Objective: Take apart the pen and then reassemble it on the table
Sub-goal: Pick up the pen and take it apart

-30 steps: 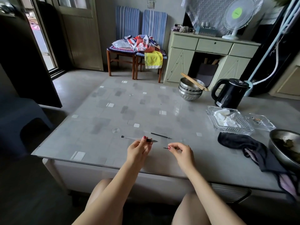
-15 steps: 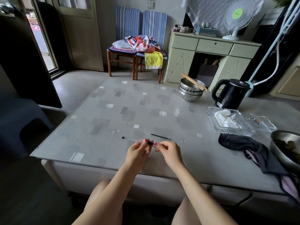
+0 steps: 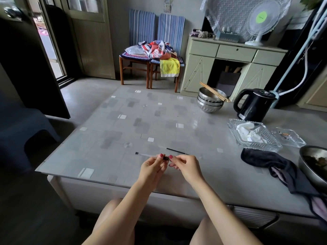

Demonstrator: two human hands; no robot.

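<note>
Over the near edge of the grey table (image 3: 123, 121), my left hand (image 3: 153, 167) pinches the clear pen barrel (image 3: 146, 154), which sticks out to the left and ends in a small black cap. My right hand (image 3: 185, 167) meets it fingertip to fingertip at the barrel's dark front end (image 3: 166, 157). The small piece between the right fingers is mostly hidden. A thin black refill (image 3: 177, 151) lies on the table just beyond both hands.
Stacked steel bowls (image 3: 210, 101) with chopsticks and a black kettle (image 3: 254, 105) stand at the far right. Nearer on the right are a glass tray (image 3: 254, 137) with tissue, a dark cloth (image 3: 276, 165) and a metal bowl (image 3: 313, 165).
My right hand came left from the table with a small pen part and joined my left hand at the barrel's front end. The left hand has stayed put.
</note>
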